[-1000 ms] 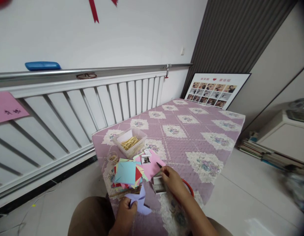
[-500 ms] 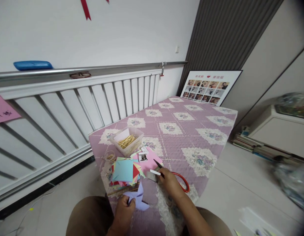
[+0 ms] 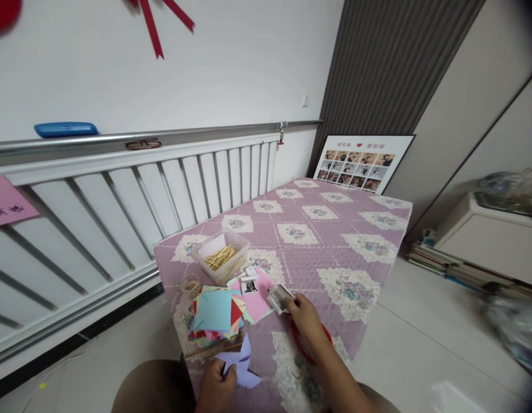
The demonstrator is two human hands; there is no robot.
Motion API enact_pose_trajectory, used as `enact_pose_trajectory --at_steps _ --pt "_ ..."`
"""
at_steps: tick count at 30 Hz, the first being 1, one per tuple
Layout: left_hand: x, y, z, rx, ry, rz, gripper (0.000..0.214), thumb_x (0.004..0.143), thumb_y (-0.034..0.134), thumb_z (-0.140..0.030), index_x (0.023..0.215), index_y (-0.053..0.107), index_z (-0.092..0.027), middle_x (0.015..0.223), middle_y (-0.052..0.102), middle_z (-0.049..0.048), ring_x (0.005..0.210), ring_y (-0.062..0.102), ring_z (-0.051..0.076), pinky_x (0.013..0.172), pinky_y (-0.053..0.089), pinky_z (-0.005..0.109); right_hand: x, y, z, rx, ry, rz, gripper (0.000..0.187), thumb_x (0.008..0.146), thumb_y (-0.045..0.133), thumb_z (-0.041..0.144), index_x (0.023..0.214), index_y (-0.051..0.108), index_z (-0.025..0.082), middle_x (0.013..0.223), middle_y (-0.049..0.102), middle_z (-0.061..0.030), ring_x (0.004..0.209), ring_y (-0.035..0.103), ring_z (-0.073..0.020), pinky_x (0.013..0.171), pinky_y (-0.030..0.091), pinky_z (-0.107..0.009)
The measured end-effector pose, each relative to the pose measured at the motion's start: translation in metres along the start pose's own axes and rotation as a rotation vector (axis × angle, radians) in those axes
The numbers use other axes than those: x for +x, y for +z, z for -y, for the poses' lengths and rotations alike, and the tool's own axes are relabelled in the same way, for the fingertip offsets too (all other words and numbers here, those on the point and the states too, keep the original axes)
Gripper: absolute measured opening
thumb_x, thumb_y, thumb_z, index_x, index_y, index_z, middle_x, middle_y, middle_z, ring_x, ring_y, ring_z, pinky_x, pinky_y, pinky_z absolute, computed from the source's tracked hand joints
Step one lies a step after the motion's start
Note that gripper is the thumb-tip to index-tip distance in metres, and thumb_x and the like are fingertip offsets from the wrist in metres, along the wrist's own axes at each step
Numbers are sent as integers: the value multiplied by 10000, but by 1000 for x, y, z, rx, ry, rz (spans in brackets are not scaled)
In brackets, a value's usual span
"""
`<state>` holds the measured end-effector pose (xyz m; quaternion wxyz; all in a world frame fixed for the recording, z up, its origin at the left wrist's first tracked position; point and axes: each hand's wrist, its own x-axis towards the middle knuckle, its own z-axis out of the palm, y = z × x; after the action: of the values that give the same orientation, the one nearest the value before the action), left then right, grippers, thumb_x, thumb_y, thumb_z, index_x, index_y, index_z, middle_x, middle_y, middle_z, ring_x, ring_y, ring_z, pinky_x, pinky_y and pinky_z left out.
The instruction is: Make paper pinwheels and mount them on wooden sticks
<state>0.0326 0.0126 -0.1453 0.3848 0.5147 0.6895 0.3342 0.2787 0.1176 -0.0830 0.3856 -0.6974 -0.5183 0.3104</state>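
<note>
A lilac paper pinwheel (image 3: 244, 367) with folded blades is pinched between the thumb and fingers of my left hand (image 3: 218, 381), low over the table's near edge. My right hand (image 3: 304, 315) grips a small white open box (image 3: 279, 298), tilted, with a greyish inside whose contents I cannot make out. Beneath my right wrist lie scissors with red handles (image 3: 326, 334), largely covered. Left of the white box, a second small box (image 3: 249, 285) holding small dark metal pieces rests on pink paper (image 3: 262, 295). A stack of coloured paper squares (image 3: 213, 310), light blue on top, lies beyond my left hand.
A clear plastic tub (image 3: 244, 244) of golden sticks stands behind the paper stack, beside a small round container (image 3: 190, 283). Thin brown sticks (image 3: 214, 349) lie before the stack. A white radiator (image 3: 162, 189) borders the flowered tablecloth (image 3: 300, 261) on the left.
My right hand has risen away from the scissors and turned the white box, whose open side now shows. My left hand stays on the pinwheel. The view has tilted slightly upward.
</note>
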Motion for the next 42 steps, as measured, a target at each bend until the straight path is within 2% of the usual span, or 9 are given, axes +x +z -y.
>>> enact_pose_trajectory --at_steps 3,6,9,13,19,27,30,34,42 --pt "5 3 9 -8 1 -7 210 686 512 -362 644 593 -173 646 644 44 675 579 213 667 438 296 16 6 -2 36 110 16 177 891 468 261 773 563 170 603 587 31 538 572 -129 519 450 -246" --pt "7 2 14 -10 17 33 191 669 547 -358 692 610 -180 686 661 37 720 596 215 695 448 280 32 15 0 54 201 51 188 923 509 310 953 597 148 813 648 -4 632 612 -116 585 518 -271" --pt "7 2 14 55 31 10 169 667 542 -351 643 585 -190 621 621 23 693 582 207 666 442 271 49 25 3 52 258 79 243 913 542 324 1091 584 165 1033 642 -48 804 640 -155 693 552 -335" --pt "3 4 10 79 56 -63 182 682 501 -338 559 526 -205 544 554 8 603 540 179 601 421 263 68 37 8 16 268 78 272 907 552 312 1141 570 176 1140 613 -65 922 628 -195 778 541 -389" --pt "2 6 9 60 93 -50 183 697 487 -319 631 594 -186 579 600 22 600 557 180 609 429 264 75 47 12 -68 185 70 272 908 549 318 1142 571 180 1154 608 -69 941 623 -198 795 534 -400" --pt "1 5 8 24 91 -10 167 703 500 -306 677 616 -189 610 659 35 700 609 203 702 464 261 58 37 25 -207 -42 23 245 911 542 326 1087 590 163 1067 638 -54 887 634 -183 776 533 -387" --pt "0 5 7 25 100 -26 181 705 503 -305 702 632 -177 683 696 57 726 628 213 726 466 269 51 39 35 -251 -175 89 201 910 546 313 1018 617 159 1018 655 -42 865 636 -173 775 532 -377" --pt "0 5 5 11 92 -36 191 701 519 -305 726 653 -172 723 711 62 743 637 216 730 469 267 46 53 47 -307 -295 185 201 902 561 307 1029 616 162 1042 651 -47 879 635 -175 780 532 -381" --pt "0 5 4 10 118 -18 213 714 493 -290 732 663 -162 683 695 74 711 635 230 713 467 292 54 75 46 -358 -253 91 243 905 553 314 1090 584 159 1040 640 -49 853 636 -174 751 537 -375"
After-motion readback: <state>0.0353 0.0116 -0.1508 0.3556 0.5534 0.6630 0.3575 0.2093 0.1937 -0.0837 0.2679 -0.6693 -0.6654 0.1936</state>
